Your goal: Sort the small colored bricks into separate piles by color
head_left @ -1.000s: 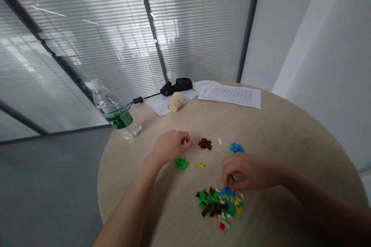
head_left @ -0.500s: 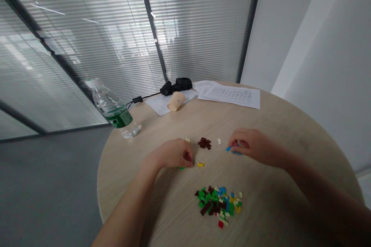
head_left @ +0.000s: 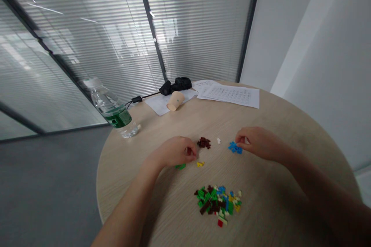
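My left hand [head_left: 177, 151] is curled with thumb and fingertips together, just left of a small group of yellow bricks [head_left: 200, 164] and below a brown brick heap [head_left: 204, 142]. Whatever its fingers may hold is too small to make out. Green bricks [head_left: 180, 166] lie partly under this hand. At the right, my right hand [head_left: 256, 141] is closed in a pinch at the edge of a blue brick pile [head_left: 235, 148]. Its fingertips hide anything between them. A few white bricks [head_left: 218, 141] lie between the brown and blue piles. Nearer me is a mixed brick heap [head_left: 217, 202].
A clear water bottle [head_left: 116, 114] with a green label stands at the table's left edge. Farther back are a paper cup [head_left: 175, 101] on its side, a black bundle [head_left: 176, 85] with a cord, and printed sheets [head_left: 232, 95]. The round wooden table [head_left: 278, 123] carries everything.
My right hand has shifted slightly up and right, uncovering more of the blue pile. My left hand's fingertips have moved a little right and up, toward the brown heap.
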`<state>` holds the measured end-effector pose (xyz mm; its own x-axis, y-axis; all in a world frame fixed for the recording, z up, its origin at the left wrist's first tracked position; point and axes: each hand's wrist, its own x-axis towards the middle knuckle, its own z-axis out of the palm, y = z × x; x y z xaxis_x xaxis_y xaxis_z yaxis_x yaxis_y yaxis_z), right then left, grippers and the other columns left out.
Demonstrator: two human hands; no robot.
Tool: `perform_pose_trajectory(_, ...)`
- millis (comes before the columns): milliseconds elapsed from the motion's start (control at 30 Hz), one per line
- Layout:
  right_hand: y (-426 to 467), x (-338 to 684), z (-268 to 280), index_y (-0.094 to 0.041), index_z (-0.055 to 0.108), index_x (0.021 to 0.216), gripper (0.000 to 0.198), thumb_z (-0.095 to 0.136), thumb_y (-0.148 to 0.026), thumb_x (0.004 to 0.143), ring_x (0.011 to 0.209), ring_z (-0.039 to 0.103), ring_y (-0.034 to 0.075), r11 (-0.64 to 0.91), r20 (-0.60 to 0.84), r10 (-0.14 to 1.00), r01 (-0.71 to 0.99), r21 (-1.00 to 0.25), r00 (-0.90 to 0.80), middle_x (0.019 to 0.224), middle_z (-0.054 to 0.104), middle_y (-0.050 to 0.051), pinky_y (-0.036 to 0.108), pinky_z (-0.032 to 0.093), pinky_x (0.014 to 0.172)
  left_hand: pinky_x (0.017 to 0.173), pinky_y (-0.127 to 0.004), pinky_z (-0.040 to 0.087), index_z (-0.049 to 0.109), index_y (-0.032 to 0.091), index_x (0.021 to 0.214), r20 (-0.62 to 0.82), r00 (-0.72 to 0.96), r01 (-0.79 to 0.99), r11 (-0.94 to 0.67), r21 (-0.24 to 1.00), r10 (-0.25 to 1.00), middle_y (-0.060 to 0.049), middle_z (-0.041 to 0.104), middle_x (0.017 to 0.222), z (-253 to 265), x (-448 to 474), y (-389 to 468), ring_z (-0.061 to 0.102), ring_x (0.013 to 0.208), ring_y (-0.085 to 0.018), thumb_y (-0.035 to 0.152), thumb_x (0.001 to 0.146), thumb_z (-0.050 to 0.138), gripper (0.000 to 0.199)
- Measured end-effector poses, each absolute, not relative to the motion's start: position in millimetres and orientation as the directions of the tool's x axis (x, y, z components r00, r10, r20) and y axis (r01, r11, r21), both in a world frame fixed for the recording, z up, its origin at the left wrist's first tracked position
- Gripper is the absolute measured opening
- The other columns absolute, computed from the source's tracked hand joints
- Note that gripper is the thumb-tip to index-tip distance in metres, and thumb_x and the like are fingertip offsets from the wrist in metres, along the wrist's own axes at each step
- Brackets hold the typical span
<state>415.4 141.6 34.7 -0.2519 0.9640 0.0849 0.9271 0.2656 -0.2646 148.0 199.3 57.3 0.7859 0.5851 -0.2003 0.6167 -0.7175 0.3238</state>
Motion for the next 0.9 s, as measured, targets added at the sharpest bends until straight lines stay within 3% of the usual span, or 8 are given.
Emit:
perform_pose_trajectory(267, 141, 414, 36, -0.017, 0.067, 0.082, 0.018, 0.048, -0.018, 0.08, 0.069, 0.057, 0.017, 0.277, 0.075, 0.961, 0.924, -0.266, -0.266, 0.076, 0.066, 0.005, 0.027, 0.038, 0.061, 0.06, -0.021, 0.037, 0.067, 0.019, 0.081, -0.19, 0.819, 0.569, -0.722, 0.392, 0.542, 0.001, 0.064, 0.076, 56, 148, 198, 0.054, 0.066, -0.011, 0.025, 0.073, 0.06, 0.012)
perform_pose_trajectory(367, 140, 411, 39, -0.017, 0.067, 0.083, 0.02, 0.047, -0.016, 0.08, 0.067, 0.056, 0.016, 0.287, 0.133, 0.957, 0.91, -0.298, -0.259, 0.078, 0.066, 0.005, 0.027, 0.038, 0.062, 0.06, -0.021, 0.037, 0.067, 0.019, 0.081, -0.198, 0.83, 0.554, -0.732, 0.396, 0.522, 0.0, 0.064, 0.075, 57, 149, 197, 0.054, 0.065, -0.011, 0.027, 0.074, 0.062, 0.012)
perform_pose_trajectory(500, 133, 400, 43, -0.017, 0.066, 0.08, 0.015, 0.051, -0.018, 0.079, 0.062, 0.053, 0.013, 0.448, 0.214, 0.894, 0.796, -0.407, -0.394, 0.074, 0.063, 0.003, 0.024, 0.037, 0.059, 0.06, -0.021, 0.036, 0.067, 0.018, 0.081, -0.183, 0.847, 0.527, -0.745, 0.41, 0.499, 0.0, 0.064, 0.076, 58, 153, 194, 0.053, 0.065, -0.011, 0.028, 0.074, 0.063, 0.013)
perform_pose_trajectory(600, 123, 391, 44, -0.017, 0.066, 0.076, 0.008, 0.058, -0.017, 0.073, 0.058, 0.051, 0.01, 0.557, 0.079, 0.78, 0.631, -0.54, -0.621, 0.068, 0.062, 0.0, 0.021, 0.038, 0.057, 0.059, -0.02, 0.036, 0.066, 0.017, 0.081, -0.155, 0.878, 0.468, -0.747, 0.472, 0.452, 0.0, 0.063, 0.076, 57, 157, 191, 0.052, 0.064, -0.01, 0.028, 0.075, 0.063, 0.013)
perform_pose_trajectory(667, 117, 386, 43, -0.016, 0.067, 0.076, 0.011, 0.062, -0.012, 0.067, 0.054, 0.051, 0.008, 0.519, -0.076, 0.705, 0.586, -0.622, -0.705, 0.065, 0.061, -0.002, 0.019, 0.039, 0.054, 0.058, -0.02, 0.035, 0.066, 0.017, 0.081, -0.137, 0.895, 0.432, -0.747, 0.505, 0.425, 0.001, 0.062, 0.075, 56, 159, 189, 0.051, 0.063, -0.009, 0.027, 0.076, 0.062, 0.012)
perform_pose_trajectory(767, 113, 383, 40, -0.016, 0.069, 0.078, 0.019, 0.064, -0.008, 0.062, 0.053, 0.052, 0.008, 0.423, -0.227, 0.664, 0.609, -0.671, -0.712, 0.064, 0.061, -0.003, 0.017, 0.039, 0.051, 0.059, -0.02, 0.035, 0.066, 0.017, 0.08, -0.124, 0.897, 0.425, -0.752, 0.504, 0.424, 0.001, 0.062, 0.073, 55, 160, 188, 0.05, 0.062, -0.009, 0.026, 0.076, 0.061, 0.011)
perform_pose_trajectory(900, 114, 381, 37, -0.015, 0.069, 0.075, 0.014, 0.066, -0.011, 0.063, 0.054, 0.053, 0.009, 0.373, -0.3, 0.65, 0.637, -0.674, -0.698, 0.062, 0.059, -0.002, 0.018, 0.04, 0.051, 0.059, -0.021, 0.035, 0.066, 0.017, 0.079, -0.1, 0.876, 0.458, -0.75, 0.477, 0.471, 0.001, 0.062, 0.073, 55, 158, 191, 0.051, 0.063, -0.01, 0.025, 0.077, 0.059, 0.01)
